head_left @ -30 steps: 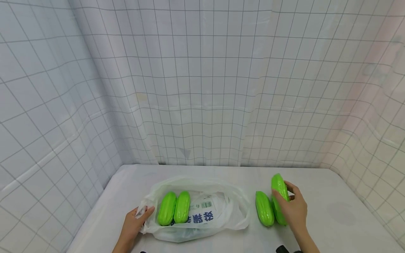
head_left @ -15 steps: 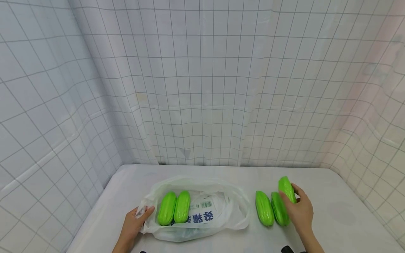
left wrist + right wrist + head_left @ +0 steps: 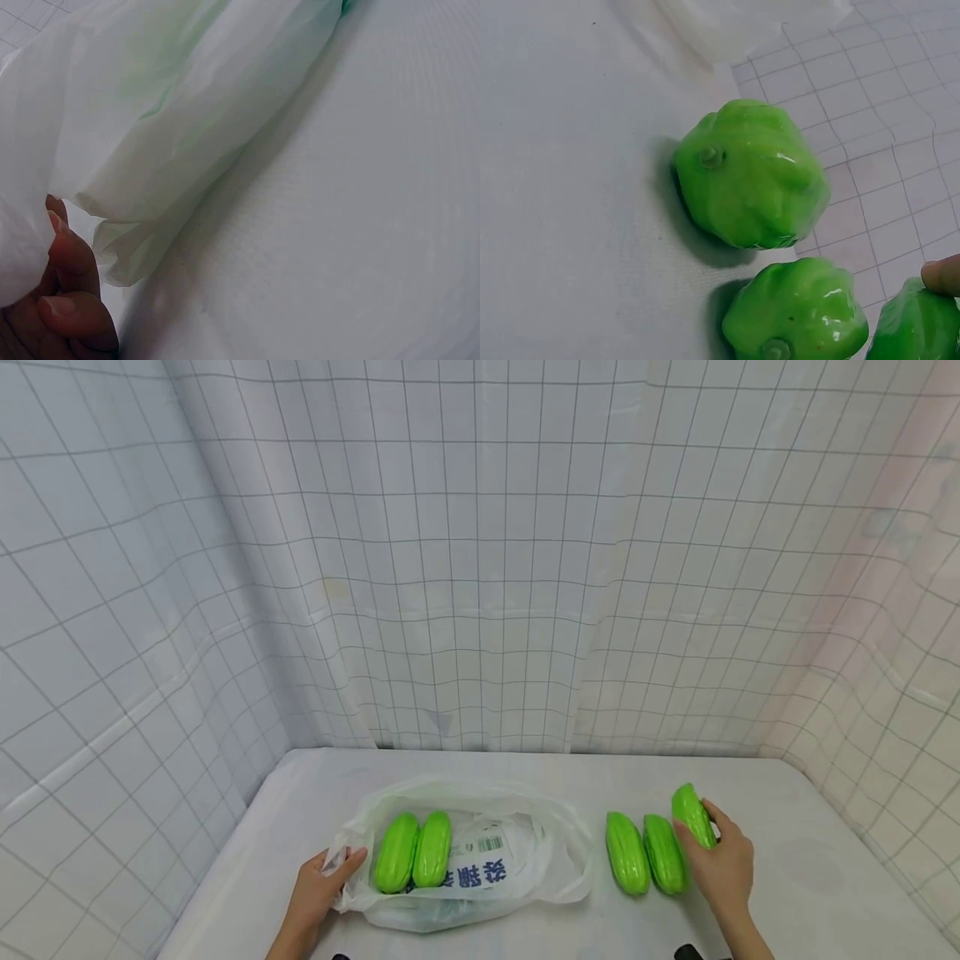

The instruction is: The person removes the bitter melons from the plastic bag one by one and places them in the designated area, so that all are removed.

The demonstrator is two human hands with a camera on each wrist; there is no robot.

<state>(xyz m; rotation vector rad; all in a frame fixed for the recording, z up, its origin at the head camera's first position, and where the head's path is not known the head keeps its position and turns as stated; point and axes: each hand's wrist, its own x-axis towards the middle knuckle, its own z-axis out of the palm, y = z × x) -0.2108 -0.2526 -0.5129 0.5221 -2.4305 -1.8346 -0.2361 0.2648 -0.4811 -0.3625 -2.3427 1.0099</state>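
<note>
So the right hand (image 3: 723, 864) has its thumb and fingers around a glossy green gourd (image 3: 692, 812), holding it tilted at the right of the table; can't tell if its bottom end touches down. Left hand (image 3: 318, 887) is pinching the left edge of a thin white plastic bag (image 3: 564, 877), whose mouth gapes wide. Inside the bag, two gourds lie side by side toward the left: the outer gourd (image 3: 397, 853) and the inner gourd (image 3: 432, 850). Blue characters (image 3: 480, 874) and a barcode (image 3: 491, 844) show next to them. Between bag and right hand, a near gourd (image 3: 627, 855) and a far gourd (image 3: 665, 856) sit on the white table (image 3: 817, 852). Gridded white curtain (image 3: 480, 568) behind.
</note>
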